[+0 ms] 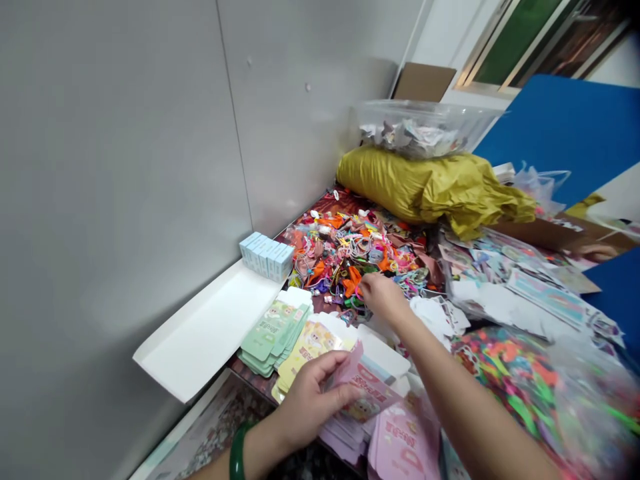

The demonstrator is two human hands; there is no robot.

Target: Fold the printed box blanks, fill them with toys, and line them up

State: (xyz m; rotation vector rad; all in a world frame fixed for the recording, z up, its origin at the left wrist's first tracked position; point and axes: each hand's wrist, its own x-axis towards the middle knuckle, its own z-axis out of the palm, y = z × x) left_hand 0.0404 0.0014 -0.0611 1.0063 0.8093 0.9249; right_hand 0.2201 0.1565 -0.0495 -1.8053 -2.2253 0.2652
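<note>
So, two hands work over a crowded counter [253, 381] set against a grey wall [125, 200]. Left hand [310, 400], a green bangle [237, 455] at its wrist, sits low near the counter's front edge, fingers curved and partly closed, pinching a pink printed card [363, 390] by its edge. Card looks like a flat carton blank: light, thin, fairly stiff, apt to crease at the corners, so its long edges seem the safest hold. A pink stack [405, 440] lies just below it. Right hand [383, 299] reaches toward mid-counter, fingers bunched and half closed at the near side of a heap of hair ties and bows [350, 250]; whether it has hold of anything is hard to tell, since the fingertips sit among the loops. Heap looks soft, light and prone to snagging; single pieces are probably best taken from the top by a loop or bow. Along the wall side lie green cards [273, 333], pale blue boxes [265, 257] and a white tray [205, 330]. At the far end, a yellow sack [430, 187] sits below a clear plastic tub [425, 127] of paper scraps
</note>
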